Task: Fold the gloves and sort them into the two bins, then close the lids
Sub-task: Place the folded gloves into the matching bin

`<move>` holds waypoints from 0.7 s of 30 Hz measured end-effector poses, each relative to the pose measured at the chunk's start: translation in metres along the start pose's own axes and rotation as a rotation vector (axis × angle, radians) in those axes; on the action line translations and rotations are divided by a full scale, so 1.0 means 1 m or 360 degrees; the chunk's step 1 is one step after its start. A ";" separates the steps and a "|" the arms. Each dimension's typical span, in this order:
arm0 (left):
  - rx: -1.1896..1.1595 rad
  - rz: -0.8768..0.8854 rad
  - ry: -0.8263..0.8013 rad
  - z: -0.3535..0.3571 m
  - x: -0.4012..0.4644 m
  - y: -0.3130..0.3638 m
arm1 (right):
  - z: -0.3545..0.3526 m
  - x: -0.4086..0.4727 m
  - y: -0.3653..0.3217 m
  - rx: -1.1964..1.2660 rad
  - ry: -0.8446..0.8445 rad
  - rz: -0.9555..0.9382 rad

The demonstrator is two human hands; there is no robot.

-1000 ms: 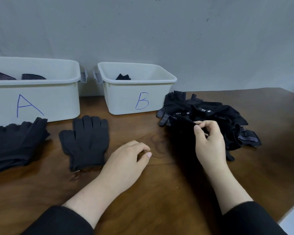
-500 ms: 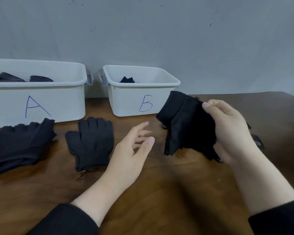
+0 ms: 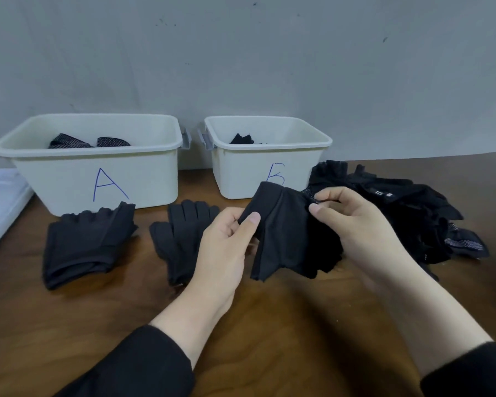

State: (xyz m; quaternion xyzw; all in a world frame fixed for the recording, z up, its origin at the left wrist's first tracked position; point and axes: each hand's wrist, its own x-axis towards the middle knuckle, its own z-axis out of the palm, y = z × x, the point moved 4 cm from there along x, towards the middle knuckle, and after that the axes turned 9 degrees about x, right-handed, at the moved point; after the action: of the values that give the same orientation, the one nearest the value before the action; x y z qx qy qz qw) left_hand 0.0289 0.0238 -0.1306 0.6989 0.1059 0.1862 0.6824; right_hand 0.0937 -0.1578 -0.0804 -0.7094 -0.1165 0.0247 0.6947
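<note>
A person's two hands hold one black glove (image 3: 287,239) above a dark wooden table (image 3: 269,325), seen from a head-worn camera looking down. The left hand (image 3: 226,247) pinches the glove's left edge between thumb and curled fingers; the right hand (image 3: 352,224) pinches its upper right corner the same way. The glove hangs between them, its lower edge near the tabletop.

At 12 o'clock from the held glove stands a white bin marked B (image 3: 269,173) — open, with a bit of black fabric showing inside. At about 10 o'clock stands a wider white bin marked A (image 3: 98,176), also open, holding dark gloves with a pale dotted pattern. Both bins sit against a grey wall (image 3: 269,53).

At 3 o'clock, behind the right hand, a loose pile of black gloves (image 3: 413,213) spreads over the table. At 9 o'clock, just beyond the left hand, a single flat black glove (image 3: 181,236) lies fingers pointing toward the bins. Farther out at 9 o'clock, a folded stack of black gloves (image 3: 83,242) lies in front of bin A. A white flat surface (image 3: 0,202) — what it is cannot be told — shows at the left edge. Black sleeves cover both forearms.
</note>
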 end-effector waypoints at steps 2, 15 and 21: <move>0.0060 0.0153 0.0109 -0.006 0.005 0.014 | -0.002 0.007 -0.010 -0.0083 0.0017 -0.0180; 0.0156 -0.0330 0.0008 0.008 -0.016 -0.004 | 0.019 0.000 0.043 -0.0862 0.0008 -0.0304; 0.1692 0.0631 -0.0180 -0.010 -0.010 -0.003 | 0.022 -0.012 0.079 -0.1377 -0.0326 -0.0320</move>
State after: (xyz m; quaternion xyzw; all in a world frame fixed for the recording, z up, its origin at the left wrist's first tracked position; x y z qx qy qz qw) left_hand 0.0158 0.0294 -0.1351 0.9616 0.0151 0.1943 0.1934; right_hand 0.0885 -0.1393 -0.1605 -0.9135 -0.2523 -0.0238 0.3182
